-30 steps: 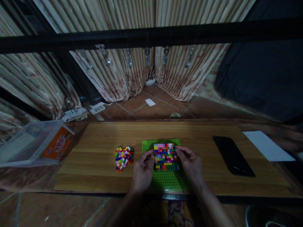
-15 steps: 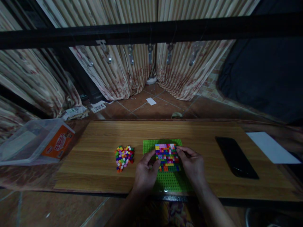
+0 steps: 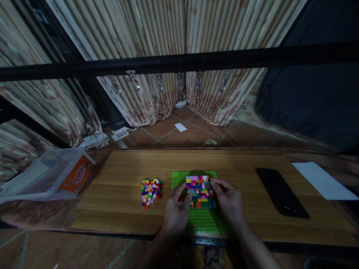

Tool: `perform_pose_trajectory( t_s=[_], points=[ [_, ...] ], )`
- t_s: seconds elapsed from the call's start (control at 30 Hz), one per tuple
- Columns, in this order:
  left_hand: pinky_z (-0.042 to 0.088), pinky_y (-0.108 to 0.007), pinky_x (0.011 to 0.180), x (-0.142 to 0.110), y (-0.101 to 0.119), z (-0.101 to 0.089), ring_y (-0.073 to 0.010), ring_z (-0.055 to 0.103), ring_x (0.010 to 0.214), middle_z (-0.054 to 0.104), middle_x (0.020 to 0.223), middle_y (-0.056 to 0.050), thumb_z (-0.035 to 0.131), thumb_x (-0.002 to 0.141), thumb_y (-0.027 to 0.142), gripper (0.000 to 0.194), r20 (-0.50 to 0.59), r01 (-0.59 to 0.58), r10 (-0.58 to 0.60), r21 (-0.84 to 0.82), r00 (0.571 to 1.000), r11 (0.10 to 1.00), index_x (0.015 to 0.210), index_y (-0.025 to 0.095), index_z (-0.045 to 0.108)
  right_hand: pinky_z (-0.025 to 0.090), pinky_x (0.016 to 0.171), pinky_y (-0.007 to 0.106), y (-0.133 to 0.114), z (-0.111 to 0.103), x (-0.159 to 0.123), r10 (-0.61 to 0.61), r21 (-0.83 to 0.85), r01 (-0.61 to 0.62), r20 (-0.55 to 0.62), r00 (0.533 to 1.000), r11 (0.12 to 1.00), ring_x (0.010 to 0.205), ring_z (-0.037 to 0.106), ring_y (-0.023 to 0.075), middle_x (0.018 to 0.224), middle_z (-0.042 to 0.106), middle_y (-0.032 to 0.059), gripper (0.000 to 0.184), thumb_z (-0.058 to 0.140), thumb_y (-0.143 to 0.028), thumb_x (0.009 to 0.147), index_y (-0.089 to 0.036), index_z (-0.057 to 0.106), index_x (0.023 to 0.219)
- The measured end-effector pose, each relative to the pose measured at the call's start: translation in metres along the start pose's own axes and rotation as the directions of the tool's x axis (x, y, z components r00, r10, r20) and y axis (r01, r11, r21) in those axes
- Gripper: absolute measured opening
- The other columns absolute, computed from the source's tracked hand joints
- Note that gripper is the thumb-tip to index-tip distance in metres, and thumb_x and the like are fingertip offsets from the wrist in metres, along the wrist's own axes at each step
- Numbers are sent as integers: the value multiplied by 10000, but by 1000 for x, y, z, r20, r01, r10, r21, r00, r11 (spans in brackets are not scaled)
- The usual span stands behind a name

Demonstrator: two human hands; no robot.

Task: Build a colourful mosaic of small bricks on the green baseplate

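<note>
Red, yellow and blue brick block (image 3: 199, 191) sitting between two hands. Left hand (image 3: 177, 209) pinching its left edge, thumb lying over front; right hand (image 3: 229, 200) pinching its upper right edge between thumb and fingers. Block showing above green plate (image 3: 207, 223); cannot tell whether touching. Plate lying at near edge of wooden table (image 3: 129, 164). Brick pile (image 3: 151, 192) lying left of plate, apart. Black slab (image 3: 282, 192) lying at right, paper (image 3: 324, 181) farther right. Clear bin (image 3: 30, 186) sitting past table's left end.
</note>
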State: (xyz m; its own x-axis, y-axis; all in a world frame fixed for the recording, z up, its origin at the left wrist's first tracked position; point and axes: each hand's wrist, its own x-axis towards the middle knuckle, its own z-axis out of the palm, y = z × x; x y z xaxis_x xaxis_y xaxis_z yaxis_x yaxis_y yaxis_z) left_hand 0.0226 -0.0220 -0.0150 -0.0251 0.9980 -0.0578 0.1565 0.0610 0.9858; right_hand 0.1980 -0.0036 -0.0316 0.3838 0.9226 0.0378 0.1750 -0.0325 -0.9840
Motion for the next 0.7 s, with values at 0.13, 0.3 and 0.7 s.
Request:
perform_pose_trajectory(
  t_s=[0.13,0.3,0.7],
  points=[
    [480,-360,961,-5,2,-2,-221,595,1116,644,1200,-87,568,850,321,392,7,-26,26,69,1000,997,1224,208,598,516,799,356,-22,2,8,-195,-200,194,16,981,960,881,671,228,965,724,93,367,513,-483,865,-184,712,943],
    [419,-403,1032,-10,3,2,-268,552,1180,604,1265,-106,680,740,303,570,25,-65,62,145,998,987,1284,201,544,459,824,302,-62,33,40,-400,-451,521,341,851,724,893,651,202,955,710,85,365,400,-415,940,-195,692,951],
    [315,-453,1123,-6,-20,6,-314,406,1320,468,1426,-113,737,641,266,816,75,-60,45,215,996,975,1394,194,431,377,592,294,-43,70,57,-218,-660,574,544,810,485,598,631,193,659,703,81,528,326,-475,958,-232,670,639]
  ],
)
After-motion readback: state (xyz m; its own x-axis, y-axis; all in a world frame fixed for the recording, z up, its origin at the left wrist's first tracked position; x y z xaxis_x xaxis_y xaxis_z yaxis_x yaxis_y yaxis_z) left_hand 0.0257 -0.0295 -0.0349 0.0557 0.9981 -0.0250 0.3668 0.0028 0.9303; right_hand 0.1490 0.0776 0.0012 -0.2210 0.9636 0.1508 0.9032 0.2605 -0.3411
